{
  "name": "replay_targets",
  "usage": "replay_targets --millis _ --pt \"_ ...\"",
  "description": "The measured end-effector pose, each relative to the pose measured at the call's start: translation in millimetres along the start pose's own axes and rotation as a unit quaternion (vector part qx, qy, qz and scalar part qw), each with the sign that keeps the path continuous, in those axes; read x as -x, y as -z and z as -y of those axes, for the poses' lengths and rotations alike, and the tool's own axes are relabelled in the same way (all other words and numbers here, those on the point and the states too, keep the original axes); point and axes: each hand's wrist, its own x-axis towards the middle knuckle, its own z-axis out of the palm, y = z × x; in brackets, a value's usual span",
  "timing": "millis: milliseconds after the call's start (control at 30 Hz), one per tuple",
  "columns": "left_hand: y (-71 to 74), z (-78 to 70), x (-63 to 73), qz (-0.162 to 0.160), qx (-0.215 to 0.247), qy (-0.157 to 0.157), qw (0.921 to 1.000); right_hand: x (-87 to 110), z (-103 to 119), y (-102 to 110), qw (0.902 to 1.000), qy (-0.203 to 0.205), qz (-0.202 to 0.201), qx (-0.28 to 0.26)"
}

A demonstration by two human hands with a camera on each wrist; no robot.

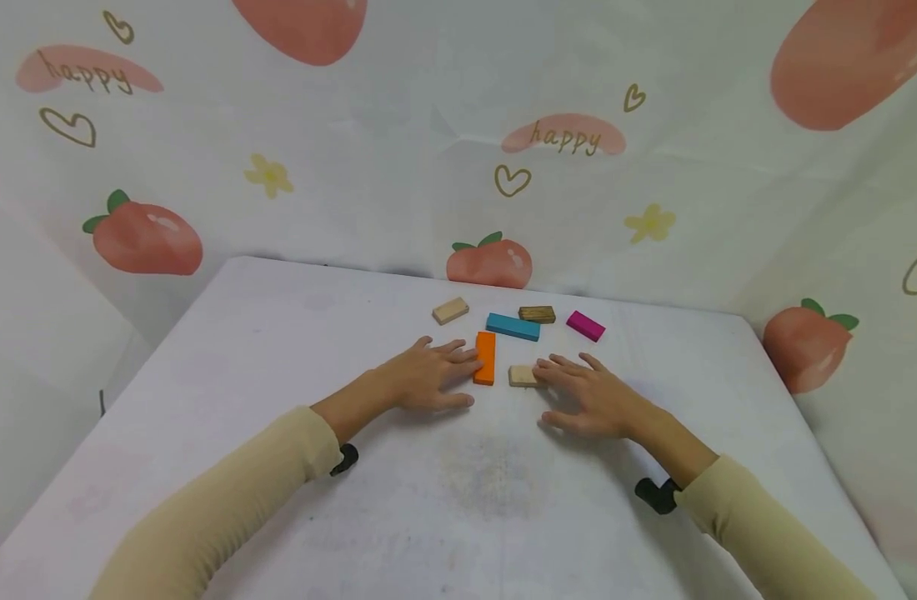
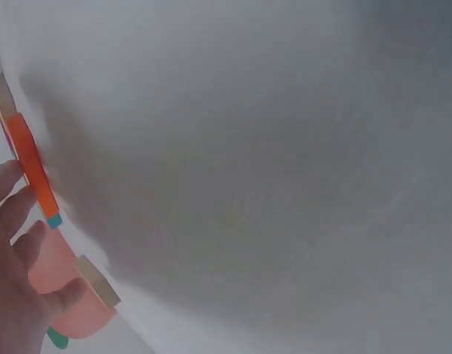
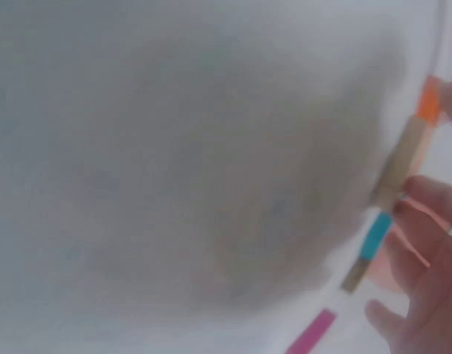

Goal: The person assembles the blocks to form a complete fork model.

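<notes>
My left hand (image 1: 438, 375) is spread, its fingertips right at the left edge of an orange block (image 1: 485, 358). That block lies lengthwise, pointing away from me. Across from it my right hand (image 1: 589, 392) reaches in with straight fingers, the fingertips overlapping the right end of a pale wooden block (image 1: 522, 377). In the left wrist view the fingers (image 2: 15, 206) are parted beside the orange block (image 2: 32, 166). The right wrist view has the fingers (image 3: 421, 228) close by the pale block (image 3: 404, 162). Neither hand curls round anything.
Behind these lie a blue block (image 1: 513, 327), a brown striped block (image 1: 537, 314), a magenta block (image 1: 586, 326) and another pale wooden block (image 1: 450, 311). All rest on the white table (image 1: 316, 300), whose far edge meets a patterned cloth backdrop (image 1: 383, 183).
</notes>
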Motion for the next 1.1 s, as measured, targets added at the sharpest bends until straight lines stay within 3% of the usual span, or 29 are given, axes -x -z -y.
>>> replay_targets --millis 267,467,800,1100 --pt "1.0 -6.7 -2.4 0.006 -0.006 0.006 0.9999 -7.0 29.7 0.4 0.9983 -0.019 -0.037 0.04" --pt "1.8 -9.0 -3.6 0.008 -0.005 -0.001 1.0 -7.3 35.6 -8.9 0.9953 -0.003 -0.056 0.078" --pt "4.1 -6.7 -5.6 0.013 -0.015 -0.006 0.9998 -4.0 37.7 -5.6 0.9989 0.032 -0.032 0.009" --pt "0.5 -9.2 -8.4 0.012 -0.023 -0.007 0.9996 2.5 36.9 -9.1 0.9957 0.069 -0.026 -0.057"
